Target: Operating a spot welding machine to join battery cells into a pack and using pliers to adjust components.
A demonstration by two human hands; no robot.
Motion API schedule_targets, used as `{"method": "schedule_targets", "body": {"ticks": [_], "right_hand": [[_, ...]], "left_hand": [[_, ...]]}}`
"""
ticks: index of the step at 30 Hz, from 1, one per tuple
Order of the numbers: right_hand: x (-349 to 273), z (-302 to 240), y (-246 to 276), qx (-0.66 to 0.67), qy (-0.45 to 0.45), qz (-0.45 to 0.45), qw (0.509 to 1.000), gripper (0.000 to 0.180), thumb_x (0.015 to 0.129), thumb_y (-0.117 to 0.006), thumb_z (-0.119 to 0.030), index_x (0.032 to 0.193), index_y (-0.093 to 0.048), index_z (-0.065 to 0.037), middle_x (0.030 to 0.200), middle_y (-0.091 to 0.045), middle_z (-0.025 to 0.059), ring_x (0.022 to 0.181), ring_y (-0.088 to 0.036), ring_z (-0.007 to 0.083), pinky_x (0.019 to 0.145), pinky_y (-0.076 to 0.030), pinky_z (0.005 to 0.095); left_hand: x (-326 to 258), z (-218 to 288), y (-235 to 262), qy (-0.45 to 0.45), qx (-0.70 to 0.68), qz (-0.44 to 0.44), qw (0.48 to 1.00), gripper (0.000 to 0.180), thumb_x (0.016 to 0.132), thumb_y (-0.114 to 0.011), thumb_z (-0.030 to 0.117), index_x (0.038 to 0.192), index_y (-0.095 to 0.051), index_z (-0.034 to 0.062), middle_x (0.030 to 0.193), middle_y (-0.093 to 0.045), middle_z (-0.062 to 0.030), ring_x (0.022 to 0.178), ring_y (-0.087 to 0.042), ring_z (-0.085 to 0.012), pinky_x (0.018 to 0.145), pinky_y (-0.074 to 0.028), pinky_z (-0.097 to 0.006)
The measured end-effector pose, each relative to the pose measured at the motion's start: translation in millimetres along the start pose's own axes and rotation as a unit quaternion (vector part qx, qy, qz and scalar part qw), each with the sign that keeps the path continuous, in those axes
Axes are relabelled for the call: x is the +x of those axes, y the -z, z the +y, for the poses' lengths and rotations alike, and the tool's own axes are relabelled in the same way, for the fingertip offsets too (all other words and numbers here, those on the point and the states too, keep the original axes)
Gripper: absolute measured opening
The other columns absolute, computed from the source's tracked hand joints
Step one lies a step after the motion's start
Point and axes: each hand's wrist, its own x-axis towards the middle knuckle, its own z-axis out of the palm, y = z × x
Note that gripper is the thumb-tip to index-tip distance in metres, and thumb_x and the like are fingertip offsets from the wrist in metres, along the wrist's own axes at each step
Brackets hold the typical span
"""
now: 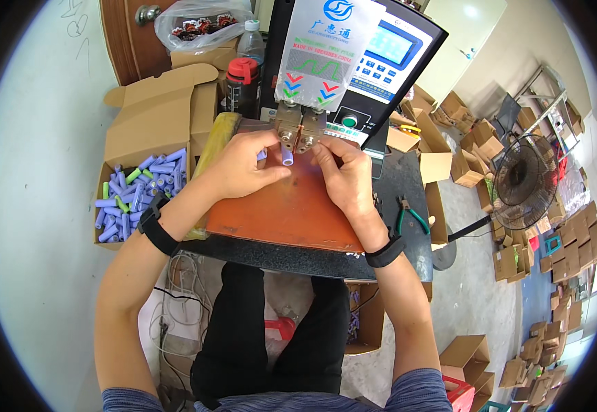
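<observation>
A spot welder (319, 62) with a screen and a green knob stands in front of me. Its metal electrode head (298, 127) comes down over an orange-brown mat (278, 213). Under the head is a purple cylindrical battery cell (287, 157), one end toward me. My left hand (247, 165) is closed around another purple cell (262, 155), partly hidden by the fingers, and its fingertips are close to the first cell. On the other side of the electrodes, my right hand (346, 175) pinches with thumb and forefinger; whatever is between them is too small to make out.
An open cardboard box (144, 141) of purple and green cells stands on the left, beside a yellow wrapped roll (217, 161). Behind are a red-lidded bottle (242, 86) and a clear bottle (251, 42). Green-handled pliers (412, 216) lie right; a fan (525, 182) stands beyond.
</observation>
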Motion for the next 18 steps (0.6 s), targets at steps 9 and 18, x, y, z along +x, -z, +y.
{"method": "schedule_targets", "body": {"ticks": [9, 18], "right_hand": [[-2.6, -2.7, -0.6, 0.0, -0.007, 0.016, 1.0, 0.001, 0.08, -0.067, -0.004, 0.08, -0.066, -0.003, 0.072, -0.067, 0.0076, 0.061, -0.063, 0.0165, 0.056, -0.049, 0.0266], [-2.6, -6.6, 0.8, 0.019, 0.099, 0.009, 0.995, 0.007, 0.074, -0.067, 0.0, 0.08, -0.066, -0.004, 0.072, -0.063, 0.0067, 0.06, -0.061, 0.0169, 0.053, -0.048, 0.0268]], "left_hand": [[0.8, -3.2, -1.6, -0.072, 0.018, -0.023, 0.997, 0.02, 0.085, -0.066, 0.021, 0.087, -0.062, 0.0017, 0.074, -0.059, -0.0144, 0.068, -0.057, -0.0324, 0.062, -0.044, -0.038], [0.0, -6.5, -1.4, -0.053, 0.032, -0.031, 0.998, 0.021, 0.085, -0.065, 0.02, 0.082, -0.059, 0.0009, 0.072, -0.058, -0.0148, 0.066, -0.056, -0.0334, 0.059, -0.042, -0.039]]}}
